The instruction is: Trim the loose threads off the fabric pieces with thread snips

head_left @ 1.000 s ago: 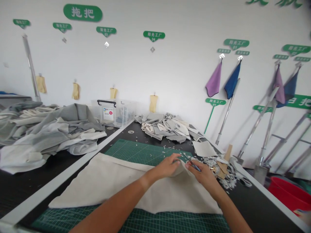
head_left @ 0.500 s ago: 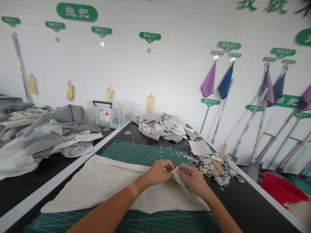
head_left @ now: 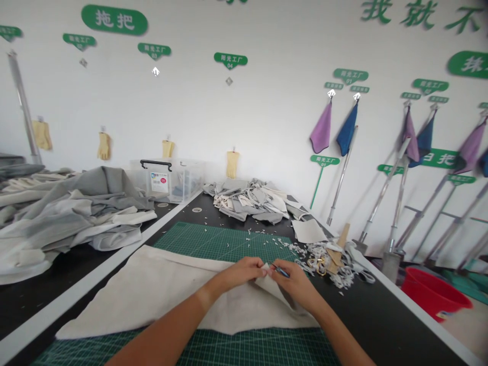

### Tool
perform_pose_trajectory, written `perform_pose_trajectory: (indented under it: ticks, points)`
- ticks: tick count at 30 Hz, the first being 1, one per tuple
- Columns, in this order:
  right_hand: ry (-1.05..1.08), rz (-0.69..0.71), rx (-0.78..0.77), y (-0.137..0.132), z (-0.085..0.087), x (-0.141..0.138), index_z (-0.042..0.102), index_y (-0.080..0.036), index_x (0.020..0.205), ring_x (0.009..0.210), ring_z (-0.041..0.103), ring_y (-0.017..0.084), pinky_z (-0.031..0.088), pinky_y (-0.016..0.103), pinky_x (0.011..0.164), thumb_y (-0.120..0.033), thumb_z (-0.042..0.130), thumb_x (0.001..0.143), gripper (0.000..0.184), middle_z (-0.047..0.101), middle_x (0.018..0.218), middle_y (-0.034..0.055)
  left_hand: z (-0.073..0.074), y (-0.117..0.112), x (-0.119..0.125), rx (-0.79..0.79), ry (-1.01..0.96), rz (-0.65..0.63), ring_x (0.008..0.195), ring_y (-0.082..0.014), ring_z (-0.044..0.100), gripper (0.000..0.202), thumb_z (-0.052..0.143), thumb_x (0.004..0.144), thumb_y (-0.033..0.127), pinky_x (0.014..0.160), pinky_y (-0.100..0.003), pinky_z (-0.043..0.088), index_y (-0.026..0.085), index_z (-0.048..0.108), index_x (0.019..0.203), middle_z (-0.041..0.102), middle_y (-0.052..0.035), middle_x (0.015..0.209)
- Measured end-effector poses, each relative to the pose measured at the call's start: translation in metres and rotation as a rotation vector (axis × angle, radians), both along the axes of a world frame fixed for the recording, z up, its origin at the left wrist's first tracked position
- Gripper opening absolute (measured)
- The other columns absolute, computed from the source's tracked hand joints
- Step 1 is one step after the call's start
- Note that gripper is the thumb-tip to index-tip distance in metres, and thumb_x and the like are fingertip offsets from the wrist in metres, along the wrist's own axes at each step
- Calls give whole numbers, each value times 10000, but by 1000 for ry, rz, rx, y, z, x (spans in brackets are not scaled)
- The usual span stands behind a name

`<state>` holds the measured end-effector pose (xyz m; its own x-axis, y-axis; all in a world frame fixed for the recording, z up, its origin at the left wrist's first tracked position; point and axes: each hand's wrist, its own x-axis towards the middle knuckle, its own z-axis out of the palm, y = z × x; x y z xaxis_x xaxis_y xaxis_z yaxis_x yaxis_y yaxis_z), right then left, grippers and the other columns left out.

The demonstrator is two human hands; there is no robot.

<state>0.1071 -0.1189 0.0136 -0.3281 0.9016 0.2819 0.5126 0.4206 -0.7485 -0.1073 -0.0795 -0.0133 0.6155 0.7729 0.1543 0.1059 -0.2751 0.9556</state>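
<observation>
A large off-white piece of fabric [head_left: 152, 290] lies across the green cutting mat [head_left: 206, 241], its right part lifted between my hands. My left hand [head_left: 244, 270] is closed, pinching the raised edge of the fabric with thumb and fingertips. My right hand [head_left: 295, 285] meets it fingertip to fingertip and is closed too. A small slim blue tool [head_left: 282, 272] rests in the right hand's grip; its kind does not show clearly. The right fingers are also at the fabric edge. The fold hides what lies under the hands.
Grey and white cloth heaps up on the left [head_left: 87, 203]. Cut grey pieces [head_left: 251, 198] pile at the back beside a clear plastic box [head_left: 175, 178]. Scraps with gold-handled scissors [head_left: 321, 265] lie to the right. A red bucket [head_left: 434, 292] stands beyond the table edge.
My left hand has closed on the fabric edge, and the two hands have come together there. The view has turned slightly to the right.
</observation>
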Motion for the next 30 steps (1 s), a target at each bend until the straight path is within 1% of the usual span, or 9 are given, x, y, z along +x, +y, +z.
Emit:
perform_pose_trajectory:
  ticks: [3, 6, 8, 11, 15, 18, 21, 23, 30]
  points:
    - [-23, -42, 22, 6, -7, 3, 700, -200, 820, 684, 498, 156, 363, 263, 640, -403, 571, 935, 267, 596, 712, -17, -2, -8, 5, 187, 31, 137, 671, -122, 491, 217, 618, 871, 397, 630, -239, 345, 181, 603, 887, 570, 22, 734]
    - [-12, -48, 31, 10, -11, 3, 718, -206, 883, 736, 553, 179, 400, 275, 677, -411, 578, 927, 252, 670, 799, 3, -1, -16, 10, 427, 139, 254, 665, -124, 495, 149, 608, 878, 336, 631, -243, 332, 193, 592, 839, 582, 24, 718]
    - [20, -13, 23, 10, -12, 2, 724, -206, 915, 798, 589, 198, 426, 285, 721, -430, 597, 918, 257, 702, 867, 19, 0, -19, 13, 506, 171, 308, 673, -128, 506, 126, 602, 880, 307, 634, -246, 329, 198, 586, 818, 585, 24, 711]
    - [31, 18, 17, 10, -12, 1, 731, -209, 952, 841, 611, 207, 437, 287, 753, -448, 626, 904, 266, 716, 910, 23, 0, -19, 14, 512, 178, 355, 692, -134, 532, 99, 624, 869, 296, 641, -244, 343, 205, 601, 839, 609, 24, 726]
    - [-7, -42, 48, 10, -14, 2, 715, -197, 842, 769, 575, 186, 407, 271, 693, -409, 598, 914, 253, 668, 787, 4, -4, -15, 13, 490, 203, 381, 734, -154, 561, 197, 652, 866, 397, 666, -252, 370, 202, 640, 842, 649, 7, 759]
    - [-7, -67, 66, 11, -13, 3, 698, -198, 813, 745, 548, 175, 389, 265, 673, -412, 589, 919, 262, 634, 755, -7, -7, -10, 11, 406, 184, 321, 778, -167, 592, 283, 582, 913, 449, 695, -258, 398, 192, 696, 884, 683, -11, 801]
    - [-10, -83, 58, 11, -13, 4, 685, -197, 808, 715, 524, 164, 380, 261, 661, -427, 594, 916, 269, 604, 731, -16, -8, -5, 9, 334, 133, 251, 775, -163, 601, 336, 508, 953, 427, 706, -257, 415, 172, 715, 886, 692, -16, 810]
    - [-11, -96, 55, 13, -14, 5, 678, -197, 803, 706, 518, 161, 381, 260, 663, -426, 597, 912, 266, 597, 727, -19, -8, -3, 8, 356, 126, 266, 777, -161, 594, 318, 513, 951, 406, 718, -259, 417, 173, 718, 881, 697, -14, 823]
    - [22, -121, 60, 15, -17, 4, 692, -195, 843, 756, 534, 172, 391, 262, 691, -475, 596, 907, 303, 614, 771, -10, 4, -15, 9, 549, 228, 445, 845, -198, 574, 151, 603, 919, 365, 787, -304, 387, 256, 707, 911, 711, 7, 833]
